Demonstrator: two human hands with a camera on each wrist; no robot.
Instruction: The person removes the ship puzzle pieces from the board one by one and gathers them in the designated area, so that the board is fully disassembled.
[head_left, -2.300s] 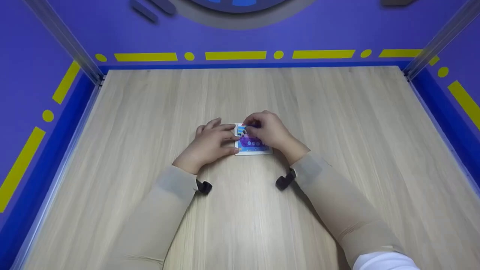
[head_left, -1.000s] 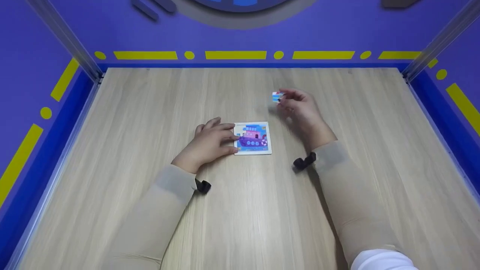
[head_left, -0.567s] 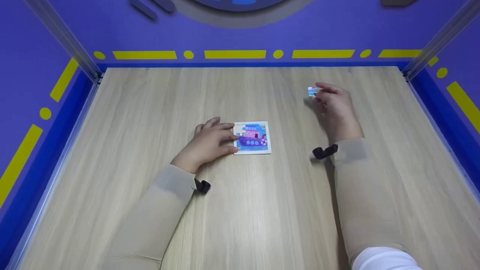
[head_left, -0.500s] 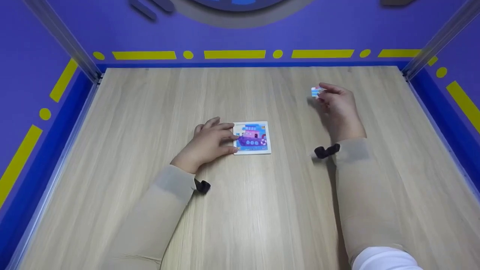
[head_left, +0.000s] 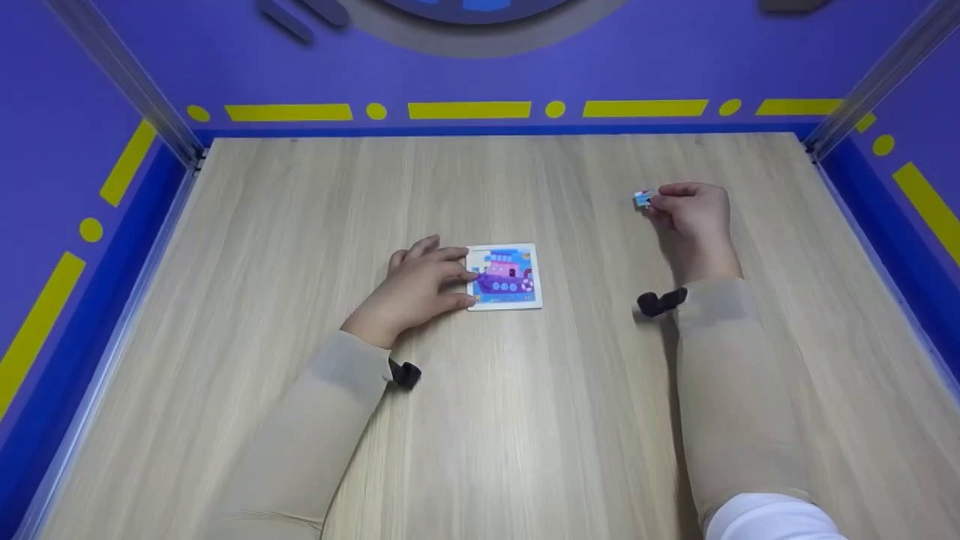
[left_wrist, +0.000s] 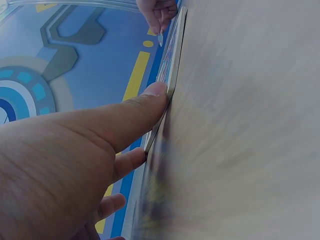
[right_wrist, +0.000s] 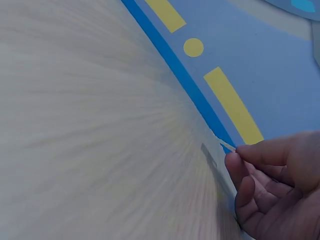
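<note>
A small square jigsaw puzzle (head_left: 504,283) in a white frame lies flat mid-table, picturing a purple and pink ship. Its upper left corner shows a pale, bare spot. My left hand (head_left: 412,291) rests against the puzzle's left edge, fingers extended; in the left wrist view the thumb (left_wrist: 142,107) presses on the rim. Far to the right, my right hand (head_left: 697,217) pinches a blue, white and red puzzle piece (head_left: 642,199) between thumb and index finger. The right wrist view shows this piece (right_wrist: 226,145) edge-on, just above the table, with its shadow below.
The wooden table (head_left: 337,195) is bounded by a blue back wall (head_left: 480,82) with yellow markings and by blue side walls. Black wrist cameras (head_left: 406,374) stick out from both sleeves near the tabletop.
My right hand has lifted the piece off the puzzle's upper left, carried it far right, and now lowered it slightly toward the table. The left hand has stayed at the puzzle's edge.
</note>
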